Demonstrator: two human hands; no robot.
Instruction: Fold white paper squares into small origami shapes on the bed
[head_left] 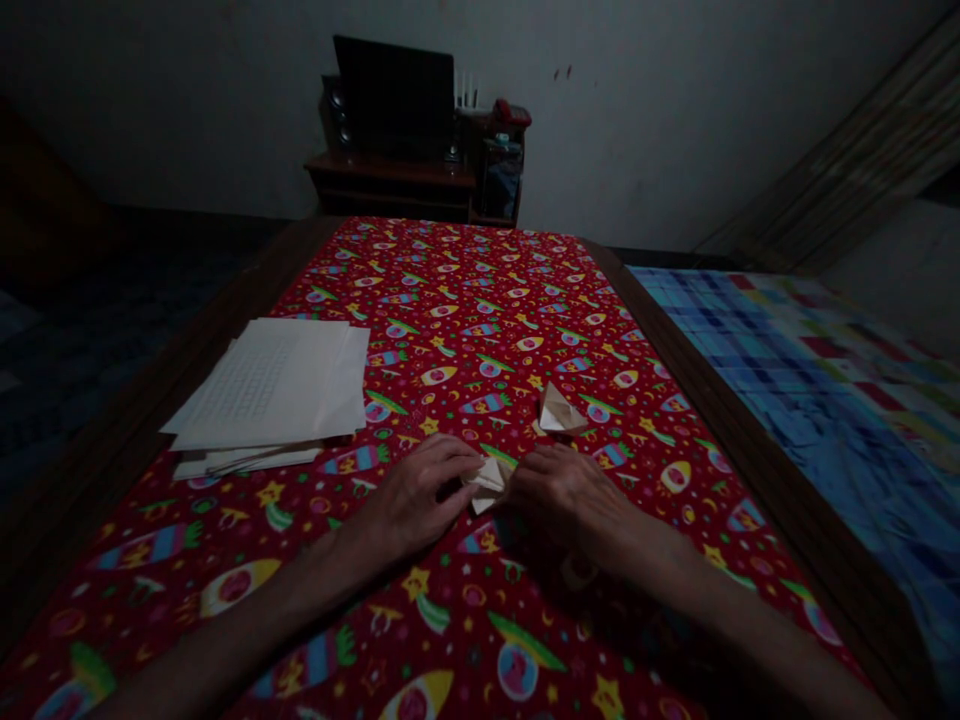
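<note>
Between my two hands is a small folded piece of pale paper (pixel 489 482), low over the red patterned cloth (pixel 480 345). My left hand (pixel 431 492) pinches its left side with thumb and fingers. On the other side my right hand (pixel 566 497) has its fingers curled against the paper's right edge, and its fingertips are partly hidden. Just beyond the right hand stands another folded paper piece (pixel 559 410), pointed at the top, with brownish and white faces.
A stack of paper sheets (pixel 262 390) lies at the left. Dark wooden edges (pixel 697 400) flank the cloth. At the far end, a black monitor (pixel 395 100) stands on a wooden desk (pixel 390 175) by the wall. Blue checked bedding (pixel 757 370) spreads at the right.
</note>
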